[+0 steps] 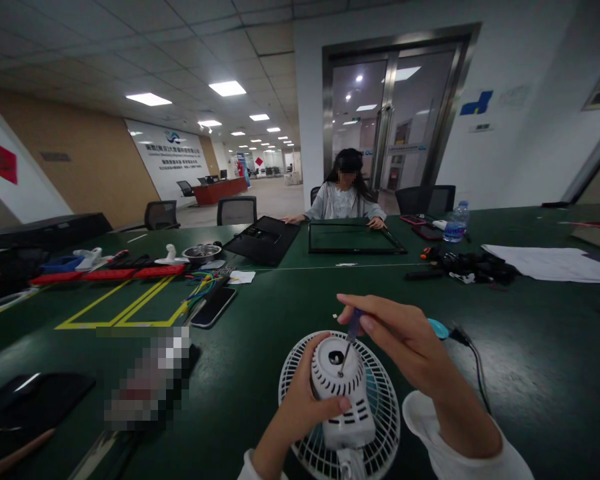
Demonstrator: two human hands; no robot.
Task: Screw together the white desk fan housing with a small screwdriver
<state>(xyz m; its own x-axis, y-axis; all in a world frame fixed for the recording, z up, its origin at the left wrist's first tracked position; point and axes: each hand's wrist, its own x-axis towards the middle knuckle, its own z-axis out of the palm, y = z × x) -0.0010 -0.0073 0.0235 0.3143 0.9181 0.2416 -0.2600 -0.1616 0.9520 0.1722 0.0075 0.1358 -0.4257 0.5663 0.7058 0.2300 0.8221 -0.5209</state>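
A small white electric fan (347, 427) lies face down on the green table, its round grille underneath and its motor housing upward. My left hand (305, 400) is wrapped round the housing, thumb on the near side. With my right hand (405, 340) I pinch the purple handle of a screwdriver (354, 327). The screwdriver's shaft slants down, and its tip meets a screw spot on the back of the housing, beside a dark round opening. Part of a light blue blade shows through the grille on the right.
Right of the fan lie a turquoise round piece (437, 329) and a black cable (475, 360). A phone (214, 307) and coloured wires (200, 290) are to the left. Across the table (260, 373), a person (347, 190) touches a black frame (357, 251). A water bottle (457, 223) stands far right.
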